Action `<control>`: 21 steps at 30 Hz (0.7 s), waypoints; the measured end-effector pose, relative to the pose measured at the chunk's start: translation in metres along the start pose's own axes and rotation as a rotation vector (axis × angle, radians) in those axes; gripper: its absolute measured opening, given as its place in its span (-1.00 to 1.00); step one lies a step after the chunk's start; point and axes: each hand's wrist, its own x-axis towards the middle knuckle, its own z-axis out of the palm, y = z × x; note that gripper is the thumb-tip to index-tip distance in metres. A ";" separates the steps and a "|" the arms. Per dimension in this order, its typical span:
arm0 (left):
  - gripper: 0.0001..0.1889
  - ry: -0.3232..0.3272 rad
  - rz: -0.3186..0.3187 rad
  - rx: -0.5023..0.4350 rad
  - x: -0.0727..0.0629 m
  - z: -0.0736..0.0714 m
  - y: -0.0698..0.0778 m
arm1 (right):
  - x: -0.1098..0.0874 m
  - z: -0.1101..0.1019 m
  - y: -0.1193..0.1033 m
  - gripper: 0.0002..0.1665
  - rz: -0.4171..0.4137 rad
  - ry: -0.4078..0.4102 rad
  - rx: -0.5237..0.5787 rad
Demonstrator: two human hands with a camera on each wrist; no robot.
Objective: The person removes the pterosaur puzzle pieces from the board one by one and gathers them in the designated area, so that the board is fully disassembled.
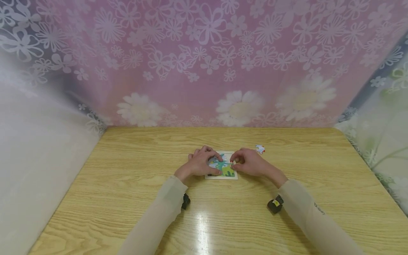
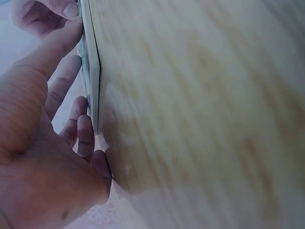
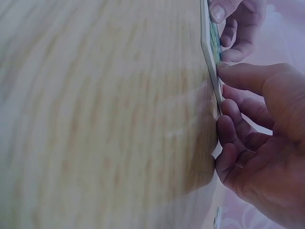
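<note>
The puzzle [image 1: 227, 171] lies on the table between the two hands. At its left side, the left hand [image 1: 200, 163] is spread, thumb and forefinger resting on the picture without gripping. At its right edge, the right hand [image 1: 254, 163] pinches a small piece [image 1: 233, 162] between thumb and forefinger. A loose piece [image 1: 260, 149] lies beyond the puzzle's far right corner.

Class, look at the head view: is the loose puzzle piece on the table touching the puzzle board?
No, the loose puzzle piece lies on the table apart from the puzzle board, beyond the right hand.
</note>
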 end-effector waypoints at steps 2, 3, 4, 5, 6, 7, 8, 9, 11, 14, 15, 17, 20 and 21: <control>-0.65 0.000 0.002 -0.006 0.000 0.000 0.000 | 0.000 0.000 0.000 -0.80 0.004 -0.005 0.020; -0.65 0.002 0.002 -0.007 0.000 0.000 0.000 | 0.000 0.000 0.000 -0.80 0.006 -0.006 0.028; -0.65 0.003 0.003 -0.009 0.000 0.000 0.000 | 0.000 0.000 0.000 -0.80 0.009 -0.007 0.038; -0.65 0.003 0.002 -0.011 0.000 0.000 0.000 | 0.000 0.000 0.000 -0.80 0.011 -0.006 0.042; -0.65 0.004 0.003 -0.011 0.000 0.000 0.001 | 0.001 0.000 0.000 -0.80 0.013 -0.006 0.046; -0.64 0.003 0.002 -0.012 0.000 0.000 0.001 | 0.001 0.000 0.000 -0.80 0.012 -0.006 0.048; -0.64 0.003 0.002 -0.012 0.000 0.000 0.001 | 0.001 0.000 0.000 -0.80 0.016 -0.007 0.053; -0.64 0.001 0.001 -0.013 0.000 0.000 0.001 | 0.001 0.001 0.000 -0.80 0.020 -0.007 0.055; -0.64 -0.002 -0.002 -0.013 0.001 0.000 0.001 | 0.001 0.001 0.000 -0.80 0.026 -0.007 0.060; -0.65 0.000 -0.009 -0.009 0.001 0.000 0.001 | 0.001 0.001 0.000 -0.80 0.035 -0.002 0.070; -0.65 0.000 -0.011 -0.007 0.002 0.000 0.001 | 0.001 0.001 -0.001 -0.80 0.034 0.001 0.074; -0.65 0.002 -0.013 -0.005 0.002 0.000 0.001 | 0.000 0.002 -0.001 -0.80 0.031 0.008 0.081; -0.65 0.001 -0.012 -0.003 0.001 0.000 0.001 | -0.001 0.003 0.000 -0.80 0.020 0.016 0.087; -0.65 0.001 -0.011 -0.004 0.001 0.000 0.001 | -0.001 0.003 0.000 -0.80 0.021 0.018 0.092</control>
